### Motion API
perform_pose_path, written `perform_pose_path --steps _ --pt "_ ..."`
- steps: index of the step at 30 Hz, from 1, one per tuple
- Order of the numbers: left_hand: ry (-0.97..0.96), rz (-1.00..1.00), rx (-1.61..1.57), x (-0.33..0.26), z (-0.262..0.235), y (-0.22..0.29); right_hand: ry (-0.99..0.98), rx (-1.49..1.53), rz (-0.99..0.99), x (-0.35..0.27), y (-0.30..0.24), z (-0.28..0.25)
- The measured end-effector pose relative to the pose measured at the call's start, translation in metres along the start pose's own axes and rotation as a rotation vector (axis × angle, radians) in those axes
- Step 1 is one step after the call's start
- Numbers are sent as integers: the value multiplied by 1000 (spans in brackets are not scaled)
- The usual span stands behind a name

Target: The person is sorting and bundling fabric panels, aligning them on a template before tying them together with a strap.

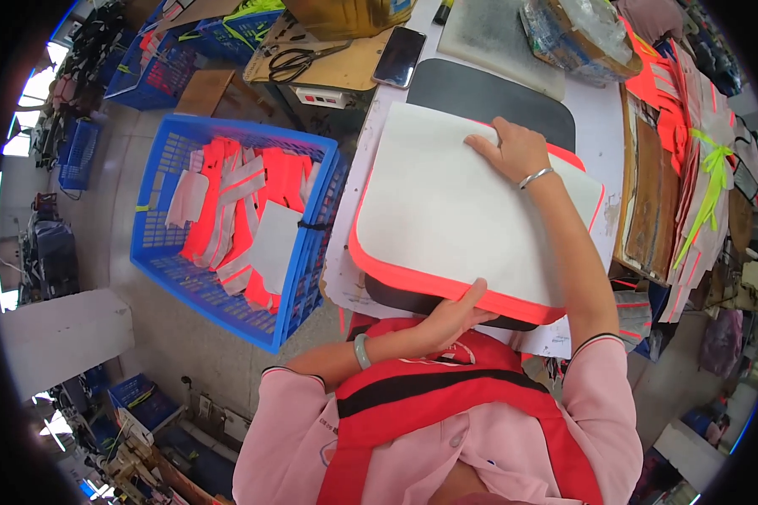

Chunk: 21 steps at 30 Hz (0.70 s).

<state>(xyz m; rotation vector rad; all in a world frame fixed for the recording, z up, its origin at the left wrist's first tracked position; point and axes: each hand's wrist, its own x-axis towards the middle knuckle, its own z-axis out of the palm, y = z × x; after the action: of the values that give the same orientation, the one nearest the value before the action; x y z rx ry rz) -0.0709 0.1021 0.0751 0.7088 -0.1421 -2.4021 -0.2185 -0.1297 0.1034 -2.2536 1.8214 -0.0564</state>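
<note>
A large white rounded panel (463, 202) lies on the table in front of me, with bright orange-red fabric (413, 276) showing along its near and left edges and at its far right corner. My right hand (518, 151) rests on the panel's far right part, thumb spread away from the fingers. At the near edge my left hand (456, 320) grips the orange-red fabric border, one digit lying up over the panel's rim; its other fingers are partly hidden. Beneath the stack a dark rounded board (404, 296) peeks out at the near side.
Left of the table stands a blue plastic basket (164, 265) with orange and grey fabric pieces. A dark rounded pad (497, 97), phone (399, 57) and scissors (299, 62) lie beyond the panel. Bundled orange-grey strips (699, 160) hang at the right, beside a bag-wrapped box (573, 42).
</note>
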Motion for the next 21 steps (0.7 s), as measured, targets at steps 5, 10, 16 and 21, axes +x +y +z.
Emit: perform_pose_path --steps 5,10,16,21 --pt "23 -399 -11 -25 -7 35 225 2 -46 -8 0 9" --pt "-595 33 1380 -35 54 125 147 65 -32 1 9 7" --pt "501 913 2032 147 66 228 58 325 36 49 57 17" --pt "544 510 2124 205 53 226 -86 393 268 50 70 27"
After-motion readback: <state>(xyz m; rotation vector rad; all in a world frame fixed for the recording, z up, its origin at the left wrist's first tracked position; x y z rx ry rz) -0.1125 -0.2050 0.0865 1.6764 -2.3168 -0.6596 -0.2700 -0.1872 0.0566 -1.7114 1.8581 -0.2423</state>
